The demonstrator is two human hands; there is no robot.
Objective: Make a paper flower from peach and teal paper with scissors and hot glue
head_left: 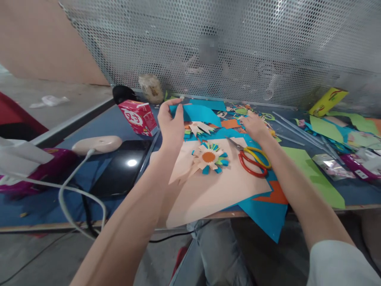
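Observation:
My left hand (171, 124) is raised over the table and pinches the edge of a blue paper sheet (199, 113). Farther back, my right hand (252, 126) reaches, fingers down, into a pile of coloured paper scraps (238, 112); what its fingers hold is hidden. Between my arms lies a peach paper sheet (208, 190) with a layered paper flower (210, 157), orange at its centre. Scissors (253, 159) with red and yellow handles lie just right of the flower.
A red carton (138, 117), a black tablet (123, 169) and a beige device with white cable (97, 145) sit at left. Green paper (312, 174), a yellow box (327, 101) and clear packets (330, 165) lie at right. Perforated metal screen (238, 47) backs the table.

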